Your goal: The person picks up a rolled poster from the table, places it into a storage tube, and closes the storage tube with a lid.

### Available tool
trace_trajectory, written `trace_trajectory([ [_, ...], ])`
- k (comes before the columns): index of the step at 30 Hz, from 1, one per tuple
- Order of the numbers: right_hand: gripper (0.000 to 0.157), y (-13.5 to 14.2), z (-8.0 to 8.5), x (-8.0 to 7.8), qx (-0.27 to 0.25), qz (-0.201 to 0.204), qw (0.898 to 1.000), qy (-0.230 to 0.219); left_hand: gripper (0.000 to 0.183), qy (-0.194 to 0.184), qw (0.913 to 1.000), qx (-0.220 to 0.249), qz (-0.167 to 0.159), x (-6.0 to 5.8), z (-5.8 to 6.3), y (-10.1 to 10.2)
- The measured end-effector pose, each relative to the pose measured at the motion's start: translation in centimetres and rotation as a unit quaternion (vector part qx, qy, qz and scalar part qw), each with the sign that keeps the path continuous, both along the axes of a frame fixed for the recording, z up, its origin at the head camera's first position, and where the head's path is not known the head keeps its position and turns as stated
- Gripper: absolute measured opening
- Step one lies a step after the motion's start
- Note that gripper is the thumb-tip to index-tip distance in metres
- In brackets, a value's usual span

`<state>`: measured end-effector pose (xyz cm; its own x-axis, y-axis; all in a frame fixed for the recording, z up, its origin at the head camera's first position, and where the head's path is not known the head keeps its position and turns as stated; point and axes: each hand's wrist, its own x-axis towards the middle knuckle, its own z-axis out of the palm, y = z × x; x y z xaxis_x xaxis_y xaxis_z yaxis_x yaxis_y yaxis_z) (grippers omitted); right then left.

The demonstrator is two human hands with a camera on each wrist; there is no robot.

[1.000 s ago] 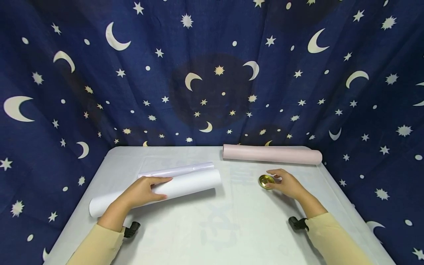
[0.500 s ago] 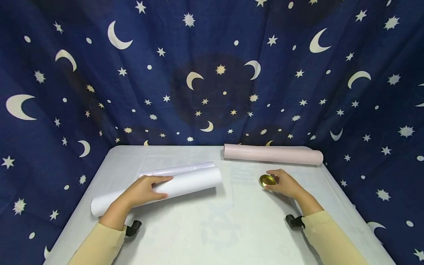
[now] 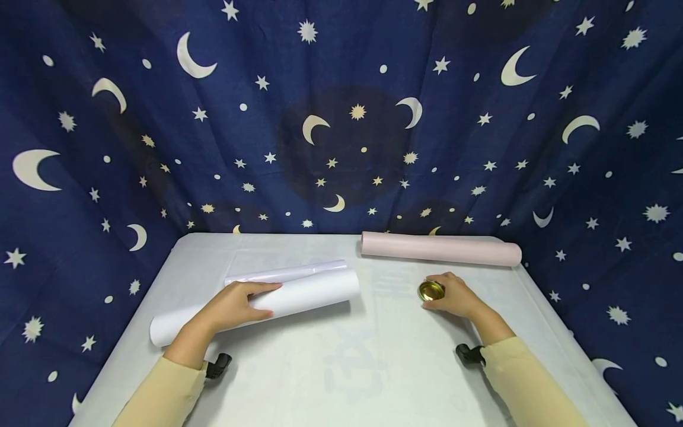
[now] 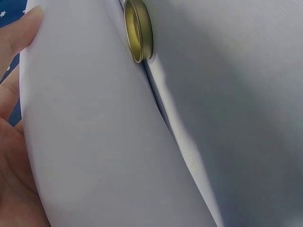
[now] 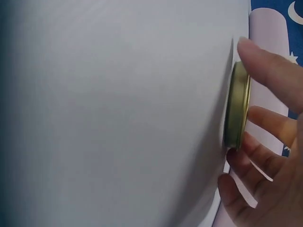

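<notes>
In the head view my left hand [image 3: 237, 305] grips a white paper roll [image 3: 317, 296] lying at a slant, with the fingers over its top and the thumb on the near side. The roll [image 4: 94, 118] fills much of the left wrist view, with fingers [image 4: 26, 30] at its far side. My right hand [image 3: 453, 293] holds a shallow, round gold metal lid [image 3: 431, 290] by its rim, open side up. In the right wrist view the lid [image 5: 236, 106] shows edge-on, between the thumb and the curved fingers. A gold lid [image 4: 138, 30] also appears at the top of the left wrist view.
Directly behind the white roll lies a thinner, shiny lavender roll [image 3: 288, 273]. A pale pink roll [image 3: 440, 248] lies along the table's back edge at right. A blue star-and-moon curtain [image 3: 341, 118] encloses the white table [image 3: 368, 367] at the back and sides.
My right thumb and fingers have drawn further around the gold lid, and the right forearm has shifted slightly left. The left hand keeps its grip on the white roll.
</notes>
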<state>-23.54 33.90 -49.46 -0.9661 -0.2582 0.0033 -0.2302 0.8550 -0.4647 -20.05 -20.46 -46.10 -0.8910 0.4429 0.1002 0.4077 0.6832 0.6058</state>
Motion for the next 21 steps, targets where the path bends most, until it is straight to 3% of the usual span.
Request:
trace_trajectory([
  [13,0.074,-0.65,0.44,0.05,0.024,-0.01,0.999,-0.02,0.062,-0.012,0.9998,0.003,0.013,-0.04,0.11,0.2],
  [21,0.072,-0.57,0.65,0.36,0.002,-0.015,1.0,-0.012,0.061,-0.012,0.9999,0.008,0.009,0.01,0.27,0.46],
])
